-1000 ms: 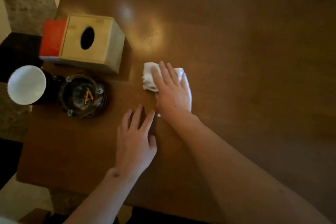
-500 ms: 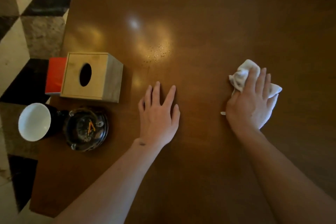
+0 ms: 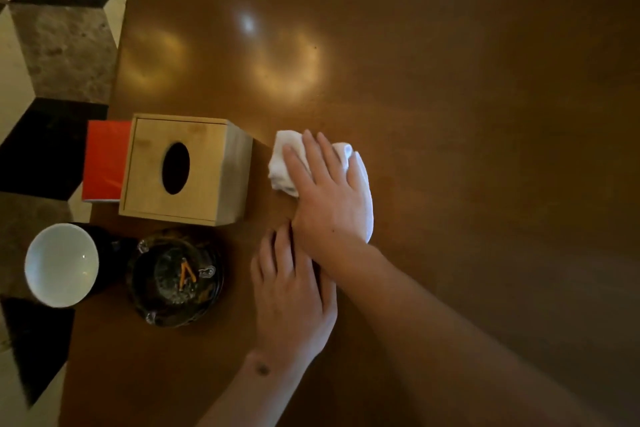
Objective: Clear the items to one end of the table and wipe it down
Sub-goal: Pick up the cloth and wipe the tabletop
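Note:
My right hand (image 3: 323, 194) presses flat on a crumpled white cloth (image 3: 282, 163) on the brown wooden table (image 3: 467, 114), just right of a wooden tissue box (image 3: 183, 168). My left hand (image 3: 292, 295) lies palm down on the table below it, fingers spread, its fingertips partly under my right wrist. At the table's left end stand the tissue box, a red box (image 3: 105, 159) behind it, a dark glass ashtray (image 3: 175, 277) holding orange butts, and a dark cup with a white inside (image 3: 62, 263).
The table's left edge runs close beside the cup and red box. Beyond it lies a floor of black, white and grey marble tiles (image 3: 59, 45). The table's far edge is at the top of the view.
My right hand has swept the cloth from the right side back left to the tissue box. The left hand stayed flat on the table; my right wrist now crosses over its fingertips.

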A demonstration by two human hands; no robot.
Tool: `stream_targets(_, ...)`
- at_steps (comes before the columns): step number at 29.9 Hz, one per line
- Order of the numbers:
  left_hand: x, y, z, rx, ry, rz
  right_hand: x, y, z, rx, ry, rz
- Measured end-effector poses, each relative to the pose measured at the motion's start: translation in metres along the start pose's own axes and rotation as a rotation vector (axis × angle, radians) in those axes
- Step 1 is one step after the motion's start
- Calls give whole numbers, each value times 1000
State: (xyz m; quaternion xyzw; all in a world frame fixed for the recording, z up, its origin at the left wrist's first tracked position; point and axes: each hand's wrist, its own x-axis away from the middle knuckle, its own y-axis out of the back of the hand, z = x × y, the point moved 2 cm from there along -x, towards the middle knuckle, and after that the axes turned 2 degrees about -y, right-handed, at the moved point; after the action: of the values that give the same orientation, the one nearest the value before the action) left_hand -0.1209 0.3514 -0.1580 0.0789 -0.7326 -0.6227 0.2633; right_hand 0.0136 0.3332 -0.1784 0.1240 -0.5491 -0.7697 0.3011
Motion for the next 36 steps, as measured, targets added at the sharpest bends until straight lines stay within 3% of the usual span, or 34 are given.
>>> stream_targets(6, -44, 17, -8, 5, 8, -33, -73, 24, -38, 16, 81, -86)
stream_targets(10, -115, 34, -36, 44, -49, -57, -84, 69, -156, -33, -375, -197)
stream_targets(12, -132, 41, -46, 35, -70, -52, -62, 79, -184, -54, -513, -263)
stream_targets(17, -130, 41, -48, 27, -95, -79, -11, 70, -180, -39, -595, -364)
stream_targets(23, -59, 18, -66, 38, -233, -56, 52, 53, -155, 12, -575, -370)
stream_targets(32, 32, -8, -92, 40, -317, 47, 150, 21, -125, 55, -489, -223)
stream_targets(36, 64, -14, -106, 42, -313, 4, 185, 16, -118, 4, -446, -158)
